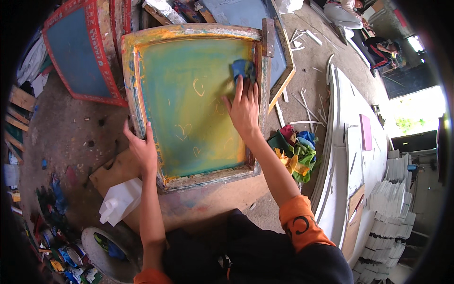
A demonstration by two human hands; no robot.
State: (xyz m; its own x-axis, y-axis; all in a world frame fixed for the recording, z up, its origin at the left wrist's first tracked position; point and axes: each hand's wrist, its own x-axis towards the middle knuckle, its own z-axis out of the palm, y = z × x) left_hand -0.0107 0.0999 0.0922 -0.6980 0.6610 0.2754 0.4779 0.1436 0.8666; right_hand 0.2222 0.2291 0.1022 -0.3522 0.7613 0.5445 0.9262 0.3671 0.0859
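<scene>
A paint-stained wooden screen-printing frame (198, 32) leans in front of me, its mesh (189, 123) smeared green and yellow with several faint curved marks. My left hand (144, 151) grips the frame's left side, thumb toward the front and fingers around the outer edge. Near the upper right corner of the mesh, my right hand (246, 109) presses a crumpled blue cloth (241, 67) against the surface. The fingers lie over the cloth's lower part, and the cloth looks slightly blurred.
A red-taped screen (78, 52) stands at the far left. A white plastic jug (120, 201) and a round tub (90, 239) are at lower left. Coloured rags (300, 154) lie right of the frame, beside large white sheets (340, 142). Two people (343, 14) are at far right.
</scene>
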